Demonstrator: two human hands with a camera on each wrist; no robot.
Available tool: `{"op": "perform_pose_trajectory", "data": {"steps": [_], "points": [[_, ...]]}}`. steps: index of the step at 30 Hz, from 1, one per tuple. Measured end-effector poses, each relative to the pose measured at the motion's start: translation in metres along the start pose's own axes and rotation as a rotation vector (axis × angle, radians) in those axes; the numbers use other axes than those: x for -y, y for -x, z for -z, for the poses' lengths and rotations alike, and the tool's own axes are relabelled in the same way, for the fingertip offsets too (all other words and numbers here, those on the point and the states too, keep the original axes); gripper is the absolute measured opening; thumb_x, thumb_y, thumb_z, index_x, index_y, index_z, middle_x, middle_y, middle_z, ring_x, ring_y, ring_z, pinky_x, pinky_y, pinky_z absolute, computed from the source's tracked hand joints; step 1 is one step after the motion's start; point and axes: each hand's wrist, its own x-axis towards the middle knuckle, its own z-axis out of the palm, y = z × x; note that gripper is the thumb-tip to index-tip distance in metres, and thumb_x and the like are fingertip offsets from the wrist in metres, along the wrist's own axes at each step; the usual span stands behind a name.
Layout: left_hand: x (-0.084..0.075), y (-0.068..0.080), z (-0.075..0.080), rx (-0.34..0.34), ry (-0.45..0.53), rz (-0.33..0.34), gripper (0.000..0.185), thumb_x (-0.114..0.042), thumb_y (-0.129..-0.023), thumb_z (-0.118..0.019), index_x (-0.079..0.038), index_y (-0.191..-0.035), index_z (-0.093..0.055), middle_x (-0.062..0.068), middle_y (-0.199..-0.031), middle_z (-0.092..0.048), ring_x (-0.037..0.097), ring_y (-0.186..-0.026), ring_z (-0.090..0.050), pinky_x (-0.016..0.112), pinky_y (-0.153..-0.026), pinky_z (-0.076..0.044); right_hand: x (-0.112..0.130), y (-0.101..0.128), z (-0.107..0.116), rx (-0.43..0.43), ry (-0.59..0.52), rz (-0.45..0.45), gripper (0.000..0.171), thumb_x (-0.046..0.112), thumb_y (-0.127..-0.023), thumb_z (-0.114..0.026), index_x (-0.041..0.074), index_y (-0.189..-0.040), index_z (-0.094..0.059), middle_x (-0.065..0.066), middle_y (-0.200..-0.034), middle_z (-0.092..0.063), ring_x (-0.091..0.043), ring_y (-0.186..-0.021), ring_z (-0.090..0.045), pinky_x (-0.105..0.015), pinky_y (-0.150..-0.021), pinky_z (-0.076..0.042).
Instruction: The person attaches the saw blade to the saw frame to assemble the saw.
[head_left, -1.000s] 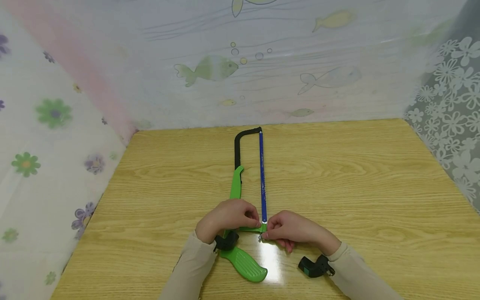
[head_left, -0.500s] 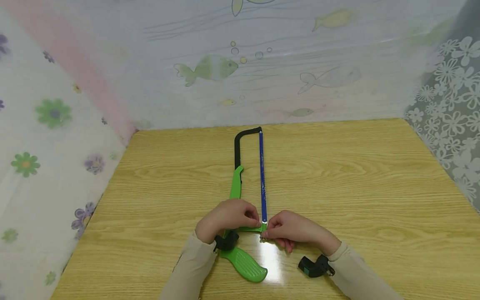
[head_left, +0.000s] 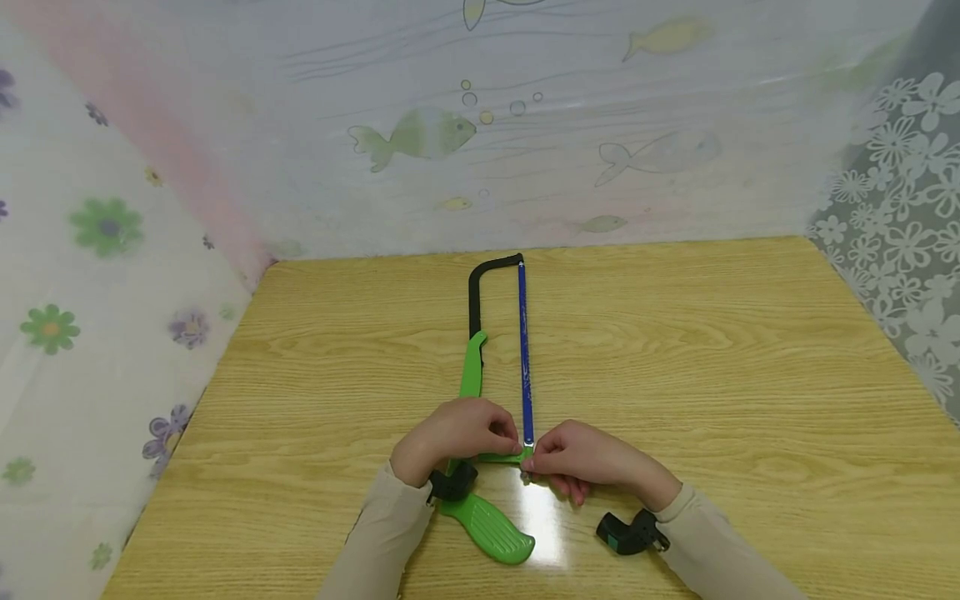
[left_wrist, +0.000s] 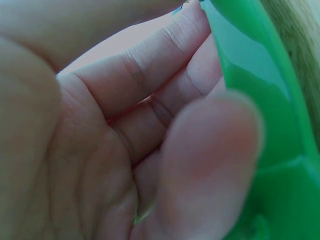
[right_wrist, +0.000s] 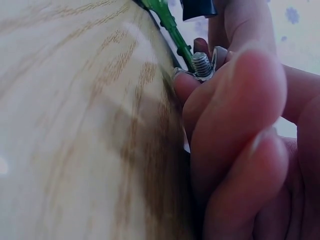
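Observation:
A hacksaw [head_left: 491, 529] lies flat on the wooden table, its green handle toward me and its black frame tube [head_left: 475, 300] toward the back. The blue blade [head_left: 526, 358] runs along its right side. With curled fingers my left hand [head_left: 461, 433] holds the green frame near the blade's near end; the left wrist view has the green frame [left_wrist: 270, 100] close beside the fingers. At that end the thumb and index finger of my right hand [head_left: 588, 458] pinch a silver wing nut [right_wrist: 219, 59]. A threaded screw end [right_wrist: 201, 64] sticks out through it.
Black wrist cameras sit on both wrists, the right camera [head_left: 628, 533] low over the table [head_left: 712, 350]. Behind the table hangs a fish-patterned sheet [head_left: 540, 183], with flower-patterned sheets on both sides.
The wing nut has turned between my right fingertips, which have shifted slightly. My left hand and the hacksaw stay where they were.

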Motion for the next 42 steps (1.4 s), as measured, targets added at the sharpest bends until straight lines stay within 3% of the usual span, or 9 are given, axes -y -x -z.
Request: {"op": "perform_pose_trajectory", "data": {"steps": [42], "points": [[-0.0002, 0.0004, 0.0006, 0.001, 0.002, -0.005, 0.011, -0.038, -0.083, -0.065, -0.029, -0.076, -0.067, -0.018, -0.071, -0.059, 0.003, -0.063, -0.049, 0.022, -0.059, -0.04, 0.0001, 0.0006, 0.0001, 0.019, -0.023, 0.012, 0.033, 0.037, -0.085, -0.063, 0.008, -0.07, -0.059, 0.0, -0.05, -0.052, -0.011, -0.039, -0.049, -0.023, -0.039, -0.04]]}}
